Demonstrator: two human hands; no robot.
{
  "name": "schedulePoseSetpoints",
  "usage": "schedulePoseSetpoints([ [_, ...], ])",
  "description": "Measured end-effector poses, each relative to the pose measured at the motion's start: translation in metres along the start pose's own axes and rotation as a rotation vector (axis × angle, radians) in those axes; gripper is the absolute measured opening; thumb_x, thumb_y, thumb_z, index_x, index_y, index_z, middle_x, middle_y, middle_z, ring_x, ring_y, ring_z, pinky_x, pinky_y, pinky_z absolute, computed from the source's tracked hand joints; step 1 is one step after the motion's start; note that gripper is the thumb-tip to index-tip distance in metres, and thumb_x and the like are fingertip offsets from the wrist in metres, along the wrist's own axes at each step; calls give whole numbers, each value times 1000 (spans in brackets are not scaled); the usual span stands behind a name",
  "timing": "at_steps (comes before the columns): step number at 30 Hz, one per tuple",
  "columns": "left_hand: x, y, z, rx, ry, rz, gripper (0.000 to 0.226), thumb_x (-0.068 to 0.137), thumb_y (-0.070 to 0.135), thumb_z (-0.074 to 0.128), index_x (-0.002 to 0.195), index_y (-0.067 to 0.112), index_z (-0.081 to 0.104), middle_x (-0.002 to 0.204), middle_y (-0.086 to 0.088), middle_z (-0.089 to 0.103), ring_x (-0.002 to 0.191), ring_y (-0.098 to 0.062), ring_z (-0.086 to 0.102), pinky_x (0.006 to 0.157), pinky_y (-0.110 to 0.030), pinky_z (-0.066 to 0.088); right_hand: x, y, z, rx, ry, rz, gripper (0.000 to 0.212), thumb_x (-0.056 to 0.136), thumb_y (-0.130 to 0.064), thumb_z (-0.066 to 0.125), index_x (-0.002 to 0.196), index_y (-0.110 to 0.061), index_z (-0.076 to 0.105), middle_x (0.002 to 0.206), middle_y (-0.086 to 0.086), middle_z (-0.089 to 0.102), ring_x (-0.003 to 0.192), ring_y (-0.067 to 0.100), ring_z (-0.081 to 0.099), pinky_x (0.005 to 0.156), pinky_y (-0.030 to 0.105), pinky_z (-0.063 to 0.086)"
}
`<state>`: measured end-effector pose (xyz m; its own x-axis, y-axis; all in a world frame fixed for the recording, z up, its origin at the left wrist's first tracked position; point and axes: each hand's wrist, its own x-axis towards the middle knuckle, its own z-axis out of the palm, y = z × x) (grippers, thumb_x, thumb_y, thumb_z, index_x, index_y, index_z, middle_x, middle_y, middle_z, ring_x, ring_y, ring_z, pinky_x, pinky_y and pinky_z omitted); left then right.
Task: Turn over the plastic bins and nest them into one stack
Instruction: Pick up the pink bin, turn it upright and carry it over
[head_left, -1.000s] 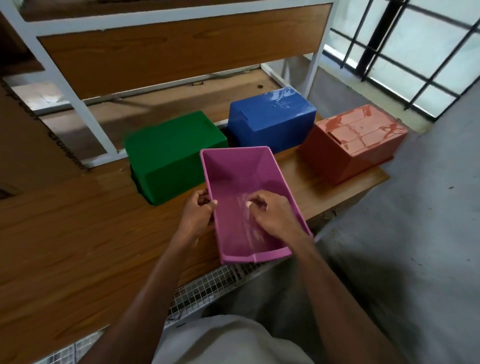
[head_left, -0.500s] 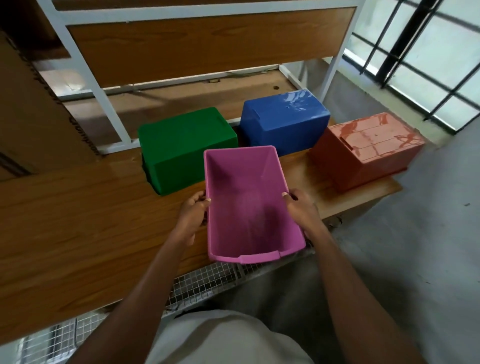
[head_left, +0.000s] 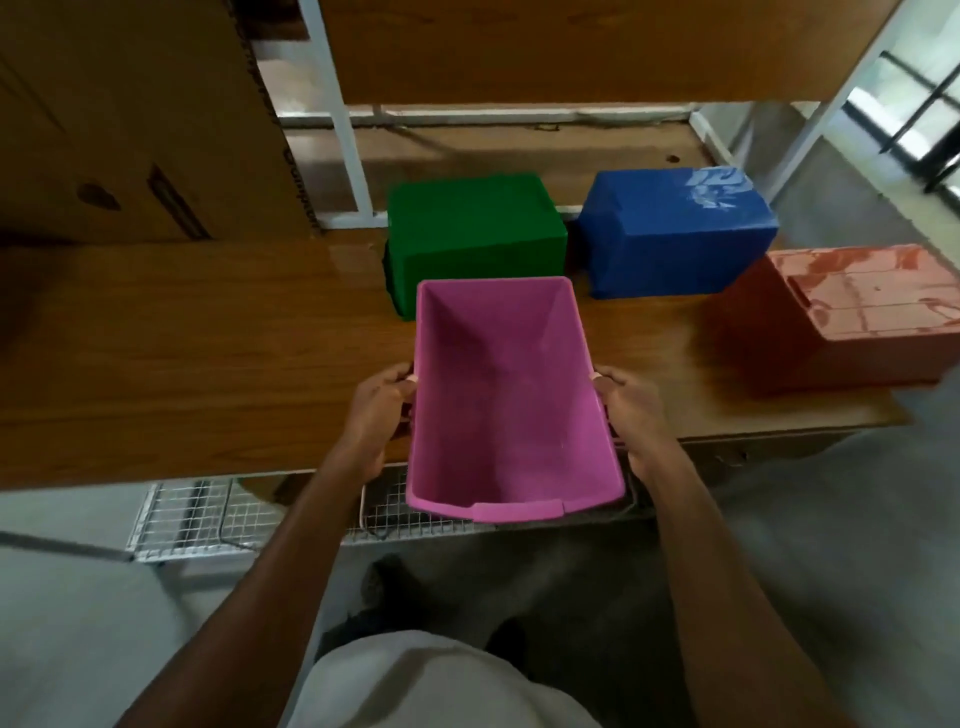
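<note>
Four plastic bins are in sight on the desk (head_left: 182, 332), and only one is the right way up. Farthest left of the group, the green bin (head_left: 475, 244) sits upside down towards the back edge, its near corner hidden behind the far rim of the pink bin (head_left: 506, 410); whether the two touch cannot be told.

The pink bin is mouth up at the front edge, its near end hanging out past the desk over a wire mesh tray (head_left: 208, 514). The left hand (head_left: 376, 410) is closed on its left long wall, thumb hooked over the rim and fingers curled down the outside; the right hand (head_left: 626, 405) grips the right wall in the same way.

Right of the green one, the blue bin (head_left: 675, 239) lies upside down near the back edge, and the orange bin (head_left: 841, 317) is upside down at the right end, close to the front corner.

Such bins look light, thin-walled and stiff enough to keep their shape, though the glossy bases suggest a smooth, somewhat slippery skin. Mid-wall holds on both long sides, under the rolled rim, should give the surest purchase for flipping; the tapered walls should let each drop into the next.
</note>
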<state>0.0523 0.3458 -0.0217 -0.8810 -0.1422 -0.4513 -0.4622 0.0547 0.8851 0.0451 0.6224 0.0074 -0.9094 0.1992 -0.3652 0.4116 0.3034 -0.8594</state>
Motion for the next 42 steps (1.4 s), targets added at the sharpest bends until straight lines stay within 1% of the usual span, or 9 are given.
schedulePoseSetpoints([
  [7, -46, -18, -92, -149, 174, 31, 31, 106, 12, 48, 113, 26, 74, 95, -8, 75, 87, -24, 66, 73, -35, 51, -31, -30, 78, 11, -168, -84, 22, 109, -23, 53, 105, -24, 75, 99, 2, 79, 87, 19, 72, 69, 31, 50],
  [12, -67, -34, -186, -217, 301, 36, 32, 102, 12, 52, 120, 23, 76, 91, -6, 77, 84, -23, 67, 71, -35, 52, -55, -59, 167, 15, -265, -120, 21, 109, -23, 53, 114, -22, 74, 100, -2, 78, 85, 16, 71, 68, 32, 51],
  [18, -97, -56, -318, -280, 430, 60, 34, 98, 10, 53, 121, 21, 77, 92, -6, 77, 82, -23, 65, 71, -35, 53, -93, -99, 298, 11, -388, -183, 21, 108, -21, 55, 103, -25, 75, 97, 0, 79, 85, 19, 70, 68, 33, 51],
  [22, -106, -68, -398, -319, 503, 65, 39, 94, 11, 54, 122, 25, 77, 91, -3, 75, 85, -24, 63, 74, -37, 52, -115, -124, 375, -24, -445, -219, 22, 109, -24, 54, 118, -18, 74, 102, 2, 79, 92, 21, 74, 68, 32, 52],
  [26, -109, -66, -459, -325, 532, 91, 33, 100, 11, 52, 115, 26, 78, 100, -6, 74, 90, -26, 62, 78, -39, 53, -132, -153, 431, -25, -485, -242, 23, 109, -26, 55, 119, -19, 74, 104, 3, 80, 94, 21, 75, 67, 32, 52],
  [32, -81, -44, -538, -311, 575, 131, 30, 101, 17, 55, 120, 23, 77, 112, -17, 77, 94, -27, 65, 81, -40, 53, -123, -198, 502, 33, -479, -270, 24, 106, -24, 58, 118, -17, 76, 102, 0, 80, 87, 16, 73, 67, 31, 51],
  [35, -57, -25, -573, -327, 573, 162, 29, 103, 17, 55, 119, 21, 78, 103, -9, 78, 89, -23, 66, 75, -35, 53, -109, -221, 535, 92, -467, -275, 17, 104, -23, 60, 102, -22, 77, 83, -8, 79, 74, 12, 70, 64, 29, 50],
  [40, -13, 7, -630, -342, 535, 185, 29, 99, 17, 57, 116, 23, 80, 97, -1, 80, 86, -20, 68, 73, -34, 52, -86, -263, 583, 129, -476, -288, 18, 103, -28, 62, 94, -25, 78, 80, -8, 79, 68, 9, 73, 65, 30, 51],
  [42, 2, 18, -653, -325, 534, 199, 29, 100, 17, 57, 118, 22, 79, 98, -1, 80, 84, -18, 69, 68, -30, 53, -81, -282, 601, 129, -478, -287, 19, 104, -29, 61, 96, -25, 79, 86, -6, 80, 78, 13, 73, 69, 33, 52],
])
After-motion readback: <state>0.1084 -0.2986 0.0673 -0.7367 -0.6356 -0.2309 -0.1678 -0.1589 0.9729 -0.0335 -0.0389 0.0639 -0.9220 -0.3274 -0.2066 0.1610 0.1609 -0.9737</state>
